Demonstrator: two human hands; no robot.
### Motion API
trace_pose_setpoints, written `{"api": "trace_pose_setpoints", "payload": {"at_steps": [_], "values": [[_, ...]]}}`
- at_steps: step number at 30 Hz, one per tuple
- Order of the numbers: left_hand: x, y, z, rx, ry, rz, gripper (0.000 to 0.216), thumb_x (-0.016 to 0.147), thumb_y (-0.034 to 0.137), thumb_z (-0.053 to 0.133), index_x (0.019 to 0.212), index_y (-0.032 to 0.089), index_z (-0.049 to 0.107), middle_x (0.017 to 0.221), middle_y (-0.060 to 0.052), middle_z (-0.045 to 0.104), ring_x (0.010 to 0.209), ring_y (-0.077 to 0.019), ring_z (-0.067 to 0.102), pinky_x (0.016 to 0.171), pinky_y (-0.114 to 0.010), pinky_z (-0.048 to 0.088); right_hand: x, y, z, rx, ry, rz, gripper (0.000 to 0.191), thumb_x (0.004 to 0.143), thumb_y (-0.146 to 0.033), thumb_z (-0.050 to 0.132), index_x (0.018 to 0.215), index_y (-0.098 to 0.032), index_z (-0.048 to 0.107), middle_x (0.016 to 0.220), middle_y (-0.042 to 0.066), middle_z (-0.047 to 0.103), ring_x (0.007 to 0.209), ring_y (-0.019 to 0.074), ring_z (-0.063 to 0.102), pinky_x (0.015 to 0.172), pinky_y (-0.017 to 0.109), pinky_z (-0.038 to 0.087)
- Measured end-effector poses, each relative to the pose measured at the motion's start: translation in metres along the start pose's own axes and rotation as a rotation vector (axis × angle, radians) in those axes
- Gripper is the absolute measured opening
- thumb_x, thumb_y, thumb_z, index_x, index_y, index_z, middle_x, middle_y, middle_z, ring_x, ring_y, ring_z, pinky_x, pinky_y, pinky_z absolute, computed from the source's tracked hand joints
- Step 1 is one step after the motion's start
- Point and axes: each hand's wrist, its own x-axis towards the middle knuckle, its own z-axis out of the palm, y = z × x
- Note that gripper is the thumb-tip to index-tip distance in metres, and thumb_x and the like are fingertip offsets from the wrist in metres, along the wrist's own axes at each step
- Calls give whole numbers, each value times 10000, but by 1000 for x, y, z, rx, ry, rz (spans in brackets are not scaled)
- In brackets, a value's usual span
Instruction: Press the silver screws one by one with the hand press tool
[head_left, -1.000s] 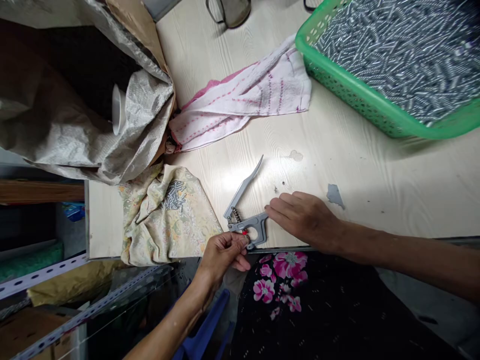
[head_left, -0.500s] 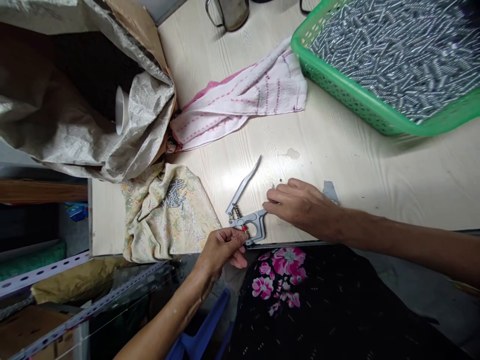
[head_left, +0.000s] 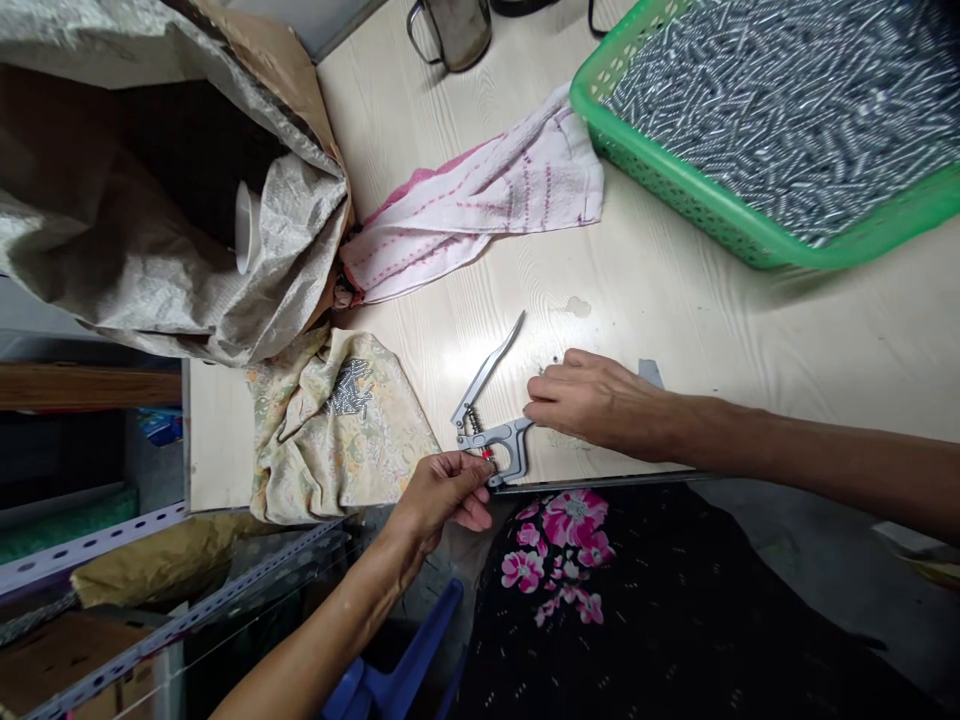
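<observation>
Grey snap-fastener pliers (head_left: 512,440) with a coil spring and a small red part lie at the table's front edge, their lever swung up and apart from the frame. My left hand (head_left: 442,492) is closed in a pinch at the jaw end, beside the red part; what sits between its fingertips is hidden. My right hand (head_left: 581,400) has its fingers curled closed at the end of the pliers' other handle, which runs beneath them. Left of the pliers, a small pile of short metal springs (head_left: 350,388) rests on a flowered yellow cloth (head_left: 382,440).
A green basket (head_left: 705,215) heaped with the same metal pieces stands at the back right. A pink and white towel (head_left: 480,205) lies across the table (head_left: 660,300). An open woven sack (head_left: 292,220) stands at the left, and a metal mug (head_left: 461,35) at the back.
The view has shifted slightly, moving the basket and towel a little left in the picture. Both hands and the pliers keep nearly the same positions; the lever remains raised.
</observation>
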Motion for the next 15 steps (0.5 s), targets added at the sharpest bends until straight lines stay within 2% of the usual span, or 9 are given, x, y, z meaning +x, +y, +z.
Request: {"api": "trace_pose_setpoints", "payload": {"at_steps": [1, 2, 4, 5, 7, 11, 15], "values": [[0, 1, 0, 1, -1, -2, 435, 584, 471, 856, 762, 140, 637, 543, 16, 632, 385, -114, 611, 398, -169, 445, 2, 3, -3, -4, 1, 6, 49, 931, -206, 553, 917, -179, 592, 946, 44, 600, 821, 175, 480, 756, 335, 307], [-1, 1, 1, 2, -3, -4, 441, 577, 472, 858, 764, 139, 638, 540, 18, 629, 383, -113, 608, 395, -168, 444, 4, 7, -6, -10, 8, 14, 159, 915, -314, 601, 997, -178, 599, 1061, 79, 603, 904, 206, 498, 784, 354, 326], [-1, 2, 1, 5, -2, -10, 452, 557, 469, 868, 764, 139, 639, 538, 21, 627, 379, -111, 604, 389, -170, 446, 9, 15, -10, -24, 39, 31, 513, 832, -522, 669, 1183, -163, 560, 1293, 158, 528, 1100, 291, 473, 864, 425, 352], [-1, 3, 2, 6, 0, -12, 455, 549, 466, 872, 763, 139, 638, 538, 22, 626, 378, -110, 601, 388, -173, 450, 12, 19, -12, -31, 51, 34, 666, 782, -592, 690, 1254, -152, 524, 1360, 186, 482, 1179, 330, 435, 907, 469, 350], [-1, 3, 2, 10, 7, -13, 452, 547, 459, 874, 758, 139, 635, 539, 24, 626, 376, -108, 598, 391, -178, 459, 18, 25, -12, -42, 55, 27, 833, 703, -657, 725, 1310, -141, 482, 1376, 203, 472, 1255, 368, 381, 975, 537, 323], [-1, 2, 3, 8, 17, -8, 430, 572, 442, 867, 764, 135, 635, 544, 26, 625, 377, -106, 598, 386, -179, 461, 27, 28, -11, -46, -1, 12, 815, 644, -644, 779, 1242, -156, 516, 1189, 141, 584, 1161, 332, 458, 1031, 583, 293], [0, -1, 4, -12, 36, 7, 418, 585, 430, 864, 766, 132, 634, 545, 25, 626, 373, -103, 593, 383, -181, 471, 29, 25, -15, -23, -25, 14, 702, 671, -566, 799, 1174, -156, 532, 1050, 88, 601, 1032, 280, 502, 1029, 572, 303]]}}
